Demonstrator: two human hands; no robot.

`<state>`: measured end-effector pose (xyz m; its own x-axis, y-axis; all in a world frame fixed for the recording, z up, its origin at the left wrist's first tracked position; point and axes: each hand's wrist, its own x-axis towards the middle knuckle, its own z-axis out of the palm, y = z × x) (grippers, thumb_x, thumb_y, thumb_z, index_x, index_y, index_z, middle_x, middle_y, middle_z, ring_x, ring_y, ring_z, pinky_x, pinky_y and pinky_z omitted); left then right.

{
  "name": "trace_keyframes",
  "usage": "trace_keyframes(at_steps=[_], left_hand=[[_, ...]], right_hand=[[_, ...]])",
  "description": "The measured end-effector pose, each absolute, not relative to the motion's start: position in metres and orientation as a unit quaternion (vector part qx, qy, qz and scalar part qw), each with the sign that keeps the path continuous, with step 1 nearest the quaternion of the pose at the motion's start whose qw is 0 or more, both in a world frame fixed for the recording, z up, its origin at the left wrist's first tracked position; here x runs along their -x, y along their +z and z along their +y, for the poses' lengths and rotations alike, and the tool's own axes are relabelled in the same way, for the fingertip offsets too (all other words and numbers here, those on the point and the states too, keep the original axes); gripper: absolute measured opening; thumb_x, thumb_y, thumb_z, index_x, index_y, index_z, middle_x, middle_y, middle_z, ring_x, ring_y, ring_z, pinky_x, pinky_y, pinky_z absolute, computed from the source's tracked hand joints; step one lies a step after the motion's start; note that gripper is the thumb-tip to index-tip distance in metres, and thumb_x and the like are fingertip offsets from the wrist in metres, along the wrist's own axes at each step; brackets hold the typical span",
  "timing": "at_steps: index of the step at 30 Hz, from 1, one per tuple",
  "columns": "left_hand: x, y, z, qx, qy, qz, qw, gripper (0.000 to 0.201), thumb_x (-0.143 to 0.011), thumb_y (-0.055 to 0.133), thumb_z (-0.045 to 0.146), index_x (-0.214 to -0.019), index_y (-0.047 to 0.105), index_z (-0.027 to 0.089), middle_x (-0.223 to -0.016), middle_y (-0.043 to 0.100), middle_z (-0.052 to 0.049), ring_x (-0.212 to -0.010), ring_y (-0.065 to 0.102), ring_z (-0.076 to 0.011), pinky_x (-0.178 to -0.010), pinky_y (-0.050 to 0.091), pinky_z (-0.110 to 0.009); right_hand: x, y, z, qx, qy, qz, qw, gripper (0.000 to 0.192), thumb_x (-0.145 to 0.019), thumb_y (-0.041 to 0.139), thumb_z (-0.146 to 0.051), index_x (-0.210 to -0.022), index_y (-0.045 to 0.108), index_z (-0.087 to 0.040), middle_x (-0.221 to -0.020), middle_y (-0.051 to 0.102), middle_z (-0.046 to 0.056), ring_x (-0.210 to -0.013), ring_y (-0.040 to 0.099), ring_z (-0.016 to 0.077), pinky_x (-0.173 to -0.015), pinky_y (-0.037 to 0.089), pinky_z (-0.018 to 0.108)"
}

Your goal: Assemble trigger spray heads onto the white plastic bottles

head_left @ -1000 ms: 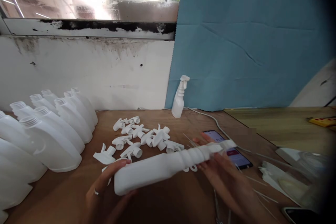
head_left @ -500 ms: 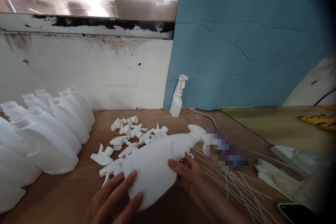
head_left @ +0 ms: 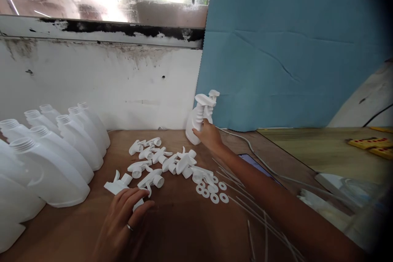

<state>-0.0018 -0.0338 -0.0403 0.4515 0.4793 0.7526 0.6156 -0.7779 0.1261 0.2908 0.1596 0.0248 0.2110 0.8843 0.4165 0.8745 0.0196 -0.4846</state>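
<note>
My right hand (head_left: 208, 135) stretches to the back of the table and grips a white spray bottle (head_left: 194, 125) by its neck. That bottle stands upright or nearly so, overlapping the other spray bottle (head_left: 214, 94) behind it. At the front left, the fingers and thumb of my left hand (head_left: 125, 213), which wears a ring, curl around a white trigger sprayer head (head_left: 138, 204), mostly hidden by the fingers. More trigger sprayer heads (head_left: 159, 155) lie in a loose pile just beyond. White ring washers (head_left: 214, 198) are scattered to the right of the pile.
Open-necked white bottles (head_left: 52, 163) stand in rows on the left. Thin white tubes (head_left: 245, 208) lie under my right forearm, with a phone (head_left: 258, 166) beyond. A cable (head_left: 254, 151) crosses the right side, near clear plastic bags (head_left: 325, 208). A wall and blue cloth (head_left: 260, 69) close off the back.
My right hand has carried the assembled spray bottle from the front to the back, beside the standing one. My left hand has left that bottle and moved onto a trigger sprayer head.
</note>
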Motion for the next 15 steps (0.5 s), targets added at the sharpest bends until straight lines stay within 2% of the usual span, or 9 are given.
trace_keyframes(at_steps=[8,15], left_hand=[[0.004,-0.040,-0.029,0.847,-0.411,-0.329,0.071,0.030,-0.084,0.052,-0.007,-0.108,0.056,0.011,-0.116,0.053,-0.014,-0.112,0.047,-0.0258,-0.092,0.037,-0.047],[0.008,-0.039,-0.022,0.839,-0.384,-0.372,0.103,0.020,-0.088,0.057,0.006,-0.107,0.058,0.013,-0.105,0.058,-0.010,-0.103,0.049,-0.0247,-0.087,0.036,-0.044]], right_hand=[[-0.285,0.017,0.197,0.764,-0.057,-0.602,0.224,0.029,-0.095,0.061,-0.033,-0.118,0.058,-0.015,-0.116,0.062,0.009,-0.097,0.064,0.0239,-0.082,0.055,0.044],[-0.279,0.027,0.203,0.759,-0.087,-0.621,0.174,0.030,-0.095,0.061,-0.034,-0.118,0.058,-0.015,-0.115,0.062,0.009,-0.095,0.064,0.0236,-0.081,0.055,0.043]])
